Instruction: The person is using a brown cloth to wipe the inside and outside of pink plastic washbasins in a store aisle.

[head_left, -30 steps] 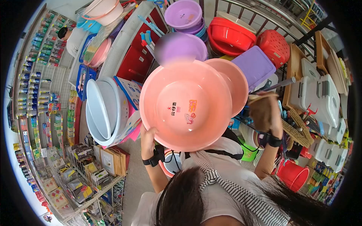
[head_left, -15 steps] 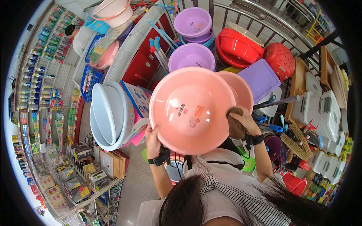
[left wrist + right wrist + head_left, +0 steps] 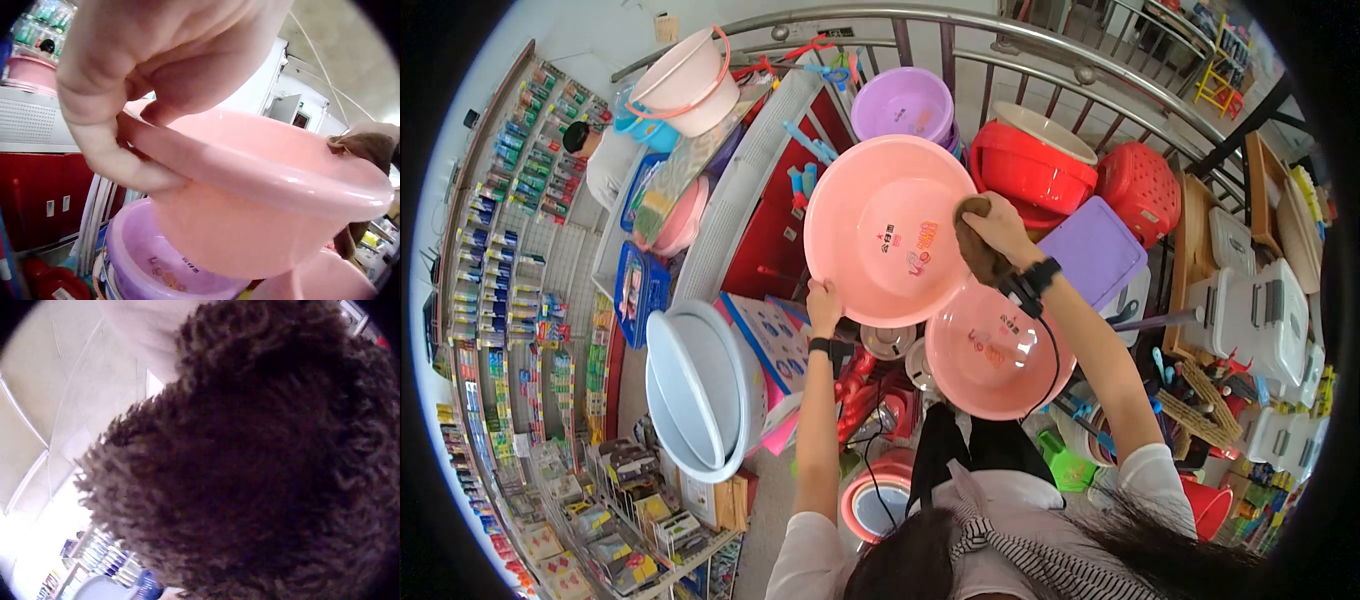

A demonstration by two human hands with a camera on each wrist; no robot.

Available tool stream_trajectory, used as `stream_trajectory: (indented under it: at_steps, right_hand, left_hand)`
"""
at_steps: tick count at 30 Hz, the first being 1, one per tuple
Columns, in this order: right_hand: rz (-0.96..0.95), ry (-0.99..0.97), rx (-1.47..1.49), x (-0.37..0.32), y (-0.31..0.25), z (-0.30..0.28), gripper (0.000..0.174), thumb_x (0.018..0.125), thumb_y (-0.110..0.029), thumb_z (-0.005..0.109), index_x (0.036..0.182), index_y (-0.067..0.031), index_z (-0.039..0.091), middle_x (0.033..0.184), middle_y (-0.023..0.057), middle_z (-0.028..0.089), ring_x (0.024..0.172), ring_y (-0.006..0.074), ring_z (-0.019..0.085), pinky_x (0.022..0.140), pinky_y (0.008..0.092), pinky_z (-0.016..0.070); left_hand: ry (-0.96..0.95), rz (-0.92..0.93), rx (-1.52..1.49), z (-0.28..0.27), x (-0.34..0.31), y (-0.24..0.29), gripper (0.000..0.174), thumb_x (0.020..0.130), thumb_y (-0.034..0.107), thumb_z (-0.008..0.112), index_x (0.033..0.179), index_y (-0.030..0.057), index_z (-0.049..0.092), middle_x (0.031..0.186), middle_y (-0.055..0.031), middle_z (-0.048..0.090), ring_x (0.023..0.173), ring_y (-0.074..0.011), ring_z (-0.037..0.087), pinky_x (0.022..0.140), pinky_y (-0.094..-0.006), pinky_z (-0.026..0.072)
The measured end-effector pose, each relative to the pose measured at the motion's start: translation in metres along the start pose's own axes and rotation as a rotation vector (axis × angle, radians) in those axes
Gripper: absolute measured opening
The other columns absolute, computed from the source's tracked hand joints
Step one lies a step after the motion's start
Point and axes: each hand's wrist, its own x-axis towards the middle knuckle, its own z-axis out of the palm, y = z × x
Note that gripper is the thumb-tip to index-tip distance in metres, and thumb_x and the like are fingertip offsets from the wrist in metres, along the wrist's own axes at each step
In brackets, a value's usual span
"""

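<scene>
A large pink basin (image 3: 880,190) with printed lettering inside is held up, tilted so its inside faces the head camera. My left hand (image 3: 825,308) grips its near-left rim; in the left wrist view the fingers of that hand curl under the lip. At the right rim, my right hand (image 3: 1003,232) holds a brown towel (image 3: 976,248), which wraps over the edge. Shaggy brown pile of the towel (image 3: 237,475) fills most of the right wrist view and hides the fingers. Below the held basin is a second pink basin (image 3: 960,345), partly overlapped by it.
Purple basins (image 3: 900,100) are stacked behind, with red basins (image 3: 1025,165) and a purple lid (image 3: 1100,250) to the right. Pale blue tubs (image 3: 685,390) stand at left. A metal railing (image 3: 990,62) curves along the back. Lidded storage boxes (image 3: 1250,300) line the right.
The right hand came in from the right with the towel and met the basin's right rim. Both hands then moved the basin forward, away from the body, uncovering more of the second pink basin.
</scene>
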Motion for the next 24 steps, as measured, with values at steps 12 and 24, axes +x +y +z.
stream_trajectory:
  at_steps: [12,24]
  right_hand:
    - [0.257,0.066,-0.554,0.091,0.08,0.072,0.034,0.085,-0.033,0.057,0.095,-0.003,0.069,0.095,0.0222,0.069,0.09,0.0398,0.068,0.081,0.0468,0.0547]
    - [0.325,0.04,-0.711,0.106,0.154,0.109,0.028,0.091,-0.031,0.055,0.089,-0.0092,0.072,0.096,0.016,0.071,0.09,0.0332,0.07,0.078,0.0438,0.0557]
  left_hand:
    - [-0.155,-0.291,-0.023,0.086,0.032,0.01,0.047,0.098,0.029,0.045,0.124,-0.0093,0.04,0.098,-0.0312,0.065,0.094,-0.0454,0.064,0.082,-0.0497,0.052]
    - [-0.226,-0.361,0.065,0.125,0.036,0.011,0.071,0.098,0.023,0.042,0.149,-0.004,0.001,0.108,-0.0306,0.062,0.092,-0.0415,0.065,0.08,-0.0466,0.0536]
